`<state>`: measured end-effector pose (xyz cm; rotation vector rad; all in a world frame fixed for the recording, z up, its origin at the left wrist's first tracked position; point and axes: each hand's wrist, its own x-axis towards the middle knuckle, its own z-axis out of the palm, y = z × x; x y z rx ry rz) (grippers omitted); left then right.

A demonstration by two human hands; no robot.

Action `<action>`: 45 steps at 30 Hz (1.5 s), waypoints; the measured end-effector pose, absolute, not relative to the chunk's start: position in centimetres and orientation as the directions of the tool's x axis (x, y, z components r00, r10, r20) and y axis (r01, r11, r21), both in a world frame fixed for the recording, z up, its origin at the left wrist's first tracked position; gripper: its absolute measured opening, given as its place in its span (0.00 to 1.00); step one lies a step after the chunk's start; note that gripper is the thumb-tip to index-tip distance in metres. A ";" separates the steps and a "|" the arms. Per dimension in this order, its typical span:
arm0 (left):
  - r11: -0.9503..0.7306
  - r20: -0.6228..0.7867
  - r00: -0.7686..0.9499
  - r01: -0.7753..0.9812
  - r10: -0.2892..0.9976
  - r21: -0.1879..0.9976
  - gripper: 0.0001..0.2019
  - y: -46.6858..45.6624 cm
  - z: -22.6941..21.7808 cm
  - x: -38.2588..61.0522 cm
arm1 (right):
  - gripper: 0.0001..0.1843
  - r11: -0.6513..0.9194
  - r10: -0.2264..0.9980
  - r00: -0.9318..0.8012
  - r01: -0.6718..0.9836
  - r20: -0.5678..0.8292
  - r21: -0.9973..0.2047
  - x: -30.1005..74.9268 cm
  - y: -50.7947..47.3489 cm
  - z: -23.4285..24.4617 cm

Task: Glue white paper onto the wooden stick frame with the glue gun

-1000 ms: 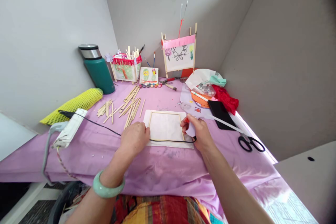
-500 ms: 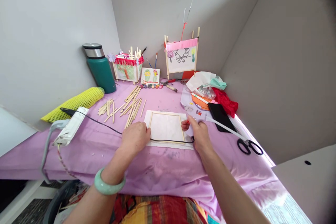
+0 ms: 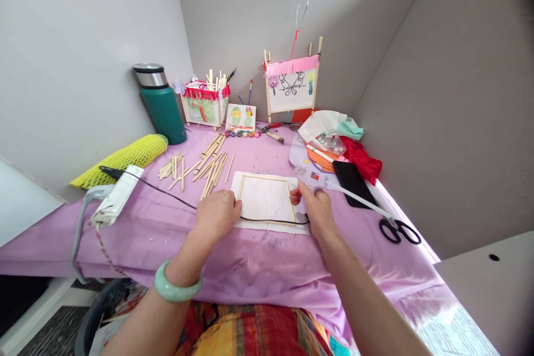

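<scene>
You sit at a table draped in a purple cloth (image 3: pixel 167 233), looking down at your own two bare hands. Between them lies a square frame of thin wooden sticks (image 3: pixel 267 198) resting flat on a sheet of white paper (image 3: pixel 255 223).

Your left hand (image 3: pixel 217 214), with a pale green bangle (image 3: pixel 177 285) on its wrist, rests palm down on the frame's left edge, fingers curled loosely over it, pressing rather than gripping. Your right hand (image 3: pixel 317 208) sits at the frame's right edge, closed around a small tool (image 3: pixel 303 206) with a touch of red at its tip; the tool is mostly hidden by your fingers. A black cord (image 3: pixel 167 193) runs from that hand across the near edge of the paper, under your left hand, and off to a white power strip (image 3: pixel 117 202) at the table's left.

Beyond the frame, loose wooden sticks (image 3: pixel 208 164) lie scattered. Further back stand a green flask (image 3: pixel 162 105), a red-fringed stick box (image 3: pixel 205 104) and a pink-topped paper panel (image 3: pixel 292 86). To your right lie a black phone (image 3: pixel 352 176) and black scissors (image 3: pixel 399 230).
</scene>
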<state>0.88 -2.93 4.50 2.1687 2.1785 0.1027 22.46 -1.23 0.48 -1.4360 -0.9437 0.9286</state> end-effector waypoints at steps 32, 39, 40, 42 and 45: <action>-0.398 0.066 0.397 0.917 0.915 -0.002 0.13 7.7 4.4 3.8 | 0.16 -0.102 0.985 -0.021 0.729 -0.171 -0.677 20.1 1.3 4.3; -0.392 0.076 0.390 0.920 0.918 0.011 0.13 7.6 4.3 3.8 | 0.20 0.004 0.997 -0.041 0.877 -0.065 -0.480 19.6 0.7 4.8; -0.393 0.078 0.391 0.919 0.917 0.015 0.13 7.5 4.3 3.7 | 0.21 0.017 0.999 -0.034 0.901 -0.033 -0.434 19.4 0.5 4.9; -0.395 0.081 0.393 0.918 0.916 0.022 0.12 7.5 4.3 3.7 | 0.21 0.030 1.000 -0.025 0.934 0.018 -0.357 18.8 -0.3 5.0; -0.397 0.079 0.393 0.917 0.916 0.032 0.12 7.5 4.4 3.7 | 0.19 0.064 0.996 -0.050 0.971 0.069 -0.232 17.7 -1.3 4.7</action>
